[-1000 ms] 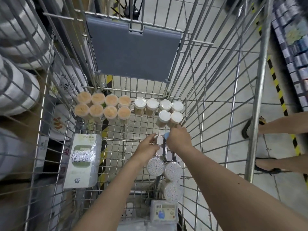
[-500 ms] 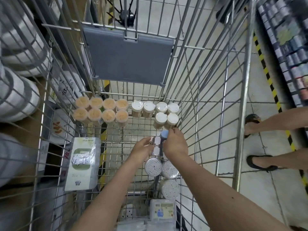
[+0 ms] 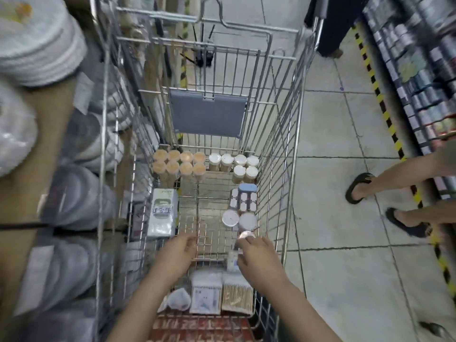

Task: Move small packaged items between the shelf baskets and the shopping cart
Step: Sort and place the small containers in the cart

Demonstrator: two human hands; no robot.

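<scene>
I look down into a wire shopping cart (image 3: pixel 278 169). Orange-lidded jars (image 3: pixel 179 162) and white-lidded jars (image 3: pixel 234 164) stand in rows at its far end. A blue-capped pack of small white items (image 3: pixel 244 197) lies by the right wall, with round white-lidded tubs (image 3: pixel 238 219) just nearer. A white and green box (image 3: pixel 162 213) lies at the left. Flat packs of cotton swabs (image 3: pixel 222 292) lie at the near end. My left hand (image 3: pixel 176 253) hovers over the cart floor, fingers loosely curled, holding nothing. My right hand (image 3: pixel 256 255) is over a round tub and a small pack; its grip is hidden.
A grey flap (image 3: pixel 207 114) hangs at the cart's far end. Stacked white goods (image 3: pixel 37 45) fill the shelf on the left. Another person's legs and sandals (image 3: pixel 365 188) stand on the tiled floor at right, by a shelf of packaged goods (image 3: pixel 424 82) behind yellow-black tape.
Both hands have let go of the blue-capped pack and pulled back toward the cart's near end. The view has lifted and widened, showing more of the cart.
</scene>
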